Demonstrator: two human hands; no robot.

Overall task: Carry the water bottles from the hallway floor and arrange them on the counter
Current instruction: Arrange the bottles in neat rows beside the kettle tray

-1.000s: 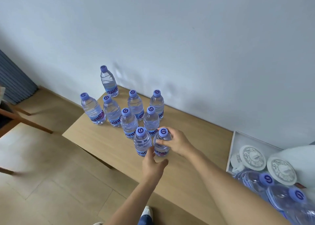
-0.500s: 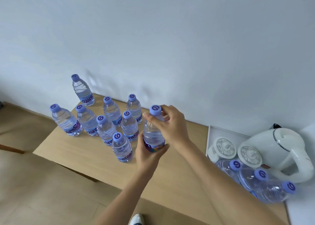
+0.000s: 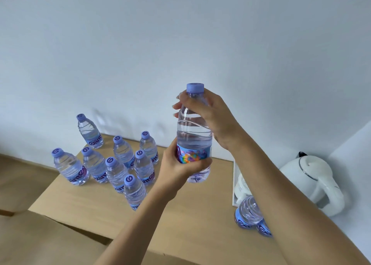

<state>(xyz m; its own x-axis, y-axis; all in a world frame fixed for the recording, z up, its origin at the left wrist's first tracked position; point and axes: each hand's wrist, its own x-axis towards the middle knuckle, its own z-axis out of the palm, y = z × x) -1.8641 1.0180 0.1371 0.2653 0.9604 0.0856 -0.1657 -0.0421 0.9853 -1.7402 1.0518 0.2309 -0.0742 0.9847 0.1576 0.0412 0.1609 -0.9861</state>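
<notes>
Fingers [image 3: 197, 165] wrapping held bottle [image 3: 193, 132], label half hidden, base obscured

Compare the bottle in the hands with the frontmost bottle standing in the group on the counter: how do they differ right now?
The held bottle is off the counter, in the grip of the left hand and right hand; the frontmost bottle stands untouched. The held bottle shows a multicoloured label side; the frontmost bottle shows only blue with lettering. Both are clear, capped in purple and upright.
</notes>
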